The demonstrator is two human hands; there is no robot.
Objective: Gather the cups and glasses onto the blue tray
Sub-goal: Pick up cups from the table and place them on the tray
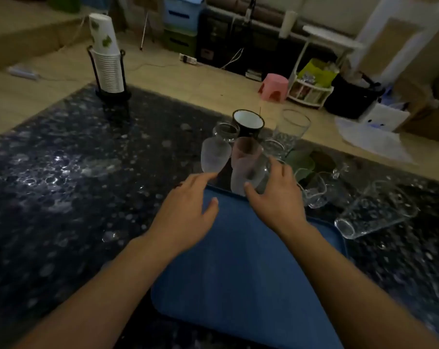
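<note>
Blue tray [238, 260] bare in view, so none gathered yet. Right hand [276, 197] wraps pink frosted cup [246, 167] at tray's far edge. Left hand [188, 210] spread, holding nothing, fingertip near white frosted cup [214, 157] just beyond tray. Black mug [248, 123], approx. 4+ clear glasses remain beyond/right of tray; one glass [371, 217] lies on its side. No legible writing.

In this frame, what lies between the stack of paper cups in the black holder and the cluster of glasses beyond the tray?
In the head view, only bare dark speckled tabletop shows between the paper cup stack and the frosted glass at the cluster's left edge.
</note>
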